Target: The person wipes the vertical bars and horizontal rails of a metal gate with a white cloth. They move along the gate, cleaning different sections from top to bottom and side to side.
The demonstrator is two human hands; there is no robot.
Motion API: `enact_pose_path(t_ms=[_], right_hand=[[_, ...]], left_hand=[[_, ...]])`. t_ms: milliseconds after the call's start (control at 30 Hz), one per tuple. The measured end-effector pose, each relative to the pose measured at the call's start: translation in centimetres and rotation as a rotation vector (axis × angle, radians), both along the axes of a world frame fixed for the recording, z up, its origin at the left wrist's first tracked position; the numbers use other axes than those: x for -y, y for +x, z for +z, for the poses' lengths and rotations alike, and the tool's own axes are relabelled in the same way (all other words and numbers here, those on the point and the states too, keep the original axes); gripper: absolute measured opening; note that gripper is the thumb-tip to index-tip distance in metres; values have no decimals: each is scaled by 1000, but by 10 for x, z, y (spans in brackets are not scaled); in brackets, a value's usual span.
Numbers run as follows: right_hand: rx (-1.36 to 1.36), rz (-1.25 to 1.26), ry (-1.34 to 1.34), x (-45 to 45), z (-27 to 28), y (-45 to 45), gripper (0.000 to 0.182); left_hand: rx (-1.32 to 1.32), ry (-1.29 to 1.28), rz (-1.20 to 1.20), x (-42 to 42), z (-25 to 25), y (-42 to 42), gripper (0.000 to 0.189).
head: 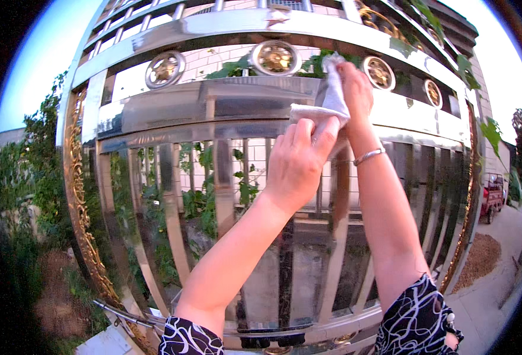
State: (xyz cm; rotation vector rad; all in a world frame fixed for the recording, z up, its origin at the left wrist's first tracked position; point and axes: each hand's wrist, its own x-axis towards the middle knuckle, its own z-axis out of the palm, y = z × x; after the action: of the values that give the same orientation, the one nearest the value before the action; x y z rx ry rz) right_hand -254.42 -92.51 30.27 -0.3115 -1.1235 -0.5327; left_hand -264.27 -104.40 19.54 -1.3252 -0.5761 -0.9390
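A white cloth point(335, 95) is stretched between my two hands in front of a shiny metal gate point(261, 91). My left hand point(298, 159) grips its lower end near the gate's horizontal rail. Higher up, my right hand point(356, 91) pinches the upper part of the cloth beside the row of round ornaments. One silver ring with a gold star centre point(276, 58) lies left of the cloth, and another ring ornament point(378, 73) is just right of my right hand. Whether the cloth touches the metal is hard to tell.
Vertical metal bars point(223, 186) fill the gate below the rail, with leafy vines behind them. Gold scrollwork point(78, 199) runs down the left side post. Shrubs point(43, 164) grow at left. On the right, a red vehicle point(493, 195) stands beyond a brown heap point(478, 259) on the pavement.
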Motion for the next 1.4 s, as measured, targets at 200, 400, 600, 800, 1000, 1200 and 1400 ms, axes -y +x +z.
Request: enact_pose_path(t_ms=[200,400,600,800,1000,1200,1400], right_hand=[[106,117,215,66,-37,-87,10],[288,161,230,104,9,-146,12],[348,-16,-83,166,28,-207,23],[221,5,259,170,2,-225,21],[73,80,512,219,13,-263,18],[553,60,-162,276,39,-321,28],[483,69,266,289,15,-357,20]], left_hand=[[111,-124,-62,27,-26,-68,31],[90,-47,-74,74,-26,-110,36],[292,73,-206,121,-4,-164,28],[364,-101,-198,159,-26,-203,25],[326,34,-189,187,-21,-232,26],[460,133,-171,219,-12,-287,22],[552,98,-174,239,-32,-320,21]])
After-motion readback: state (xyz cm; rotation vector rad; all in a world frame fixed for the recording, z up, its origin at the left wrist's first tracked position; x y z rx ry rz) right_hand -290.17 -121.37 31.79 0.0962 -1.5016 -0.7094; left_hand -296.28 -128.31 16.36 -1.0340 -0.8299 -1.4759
